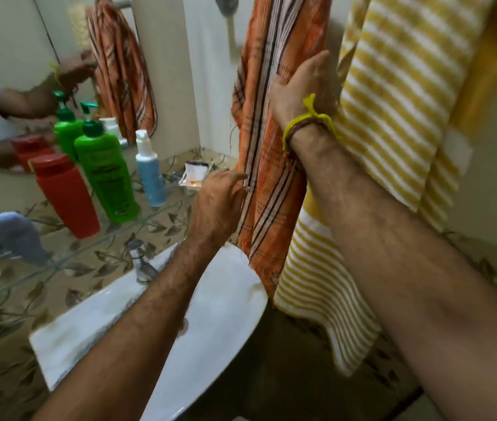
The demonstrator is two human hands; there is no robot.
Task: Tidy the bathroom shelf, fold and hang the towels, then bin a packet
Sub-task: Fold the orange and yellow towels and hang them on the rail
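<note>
Right hand point(301, 86) is laid flat on hung orange striped towel point(274, 165), left hand point(219, 202) touching its edge with loose fingers; bottles stood on glass shelf point(68, 256), packet point(195, 174) not yet binned.

Two towels point(274, 123) hung side by side to the right of the shelf point(162, 208). Bottles point(104, 174) stood in a row on it, a packet point(194, 174) behind them, the sink point(210, 314) below.

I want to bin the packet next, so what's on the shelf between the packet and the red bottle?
In the head view, a green pump bottle and a blue spray bottle stand between the red bottle and the packet.
</note>
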